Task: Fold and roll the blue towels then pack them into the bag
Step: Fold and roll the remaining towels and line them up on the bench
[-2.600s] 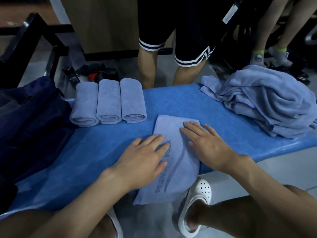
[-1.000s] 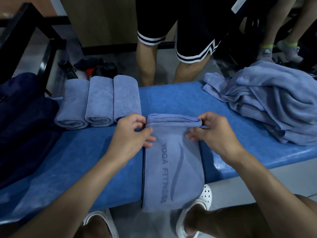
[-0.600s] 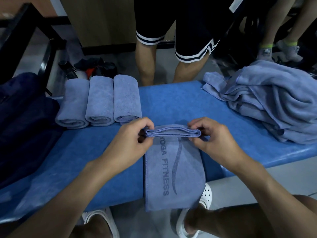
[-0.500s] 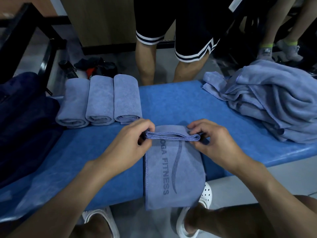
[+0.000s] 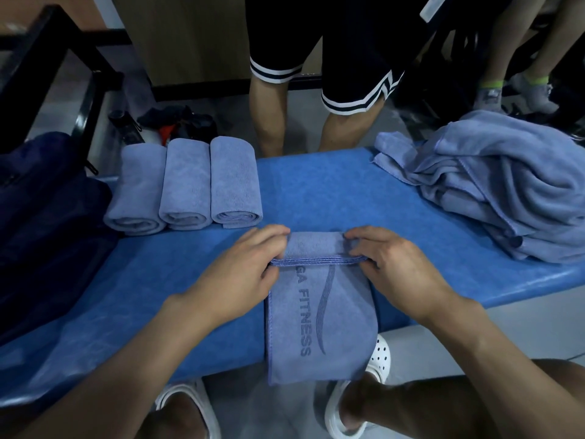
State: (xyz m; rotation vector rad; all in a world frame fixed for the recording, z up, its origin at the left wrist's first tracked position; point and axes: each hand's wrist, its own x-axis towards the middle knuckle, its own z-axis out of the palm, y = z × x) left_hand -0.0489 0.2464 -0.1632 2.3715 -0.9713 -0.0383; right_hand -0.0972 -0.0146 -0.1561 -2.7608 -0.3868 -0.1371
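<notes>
A folded blue towel [image 5: 319, 324] printed with "FITNESS" lies across the blue bench [image 5: 316, 191], its near end hanging over the front edge. Its far end is turned over into a small roll [image 5: 315, 245]. My left hand [image 5: 243, 274] grips the roll's left end and my right hand [image 5: 392, 264] grips its right end. Three rolled blue towels [image 5: 185, 185] lie side by side at the bench's far left. A dark navy bag [image 5: 44, 223] sits at the left end.
A heap of loose blue towels [image 5: 493, 188] covers the bench's right end. A person in black shorts [image 5: 319, 49] stands just behind the bench. My white perforated shoes [image 5: 380, 353] are on the floor below. A black frame [image 5: 85, 80] stands at the far left.
My hands went from pressing the flat towel to pinching its far end. They have turned that end over toward me, and the roll has grown over part of the printed word.
</notes>
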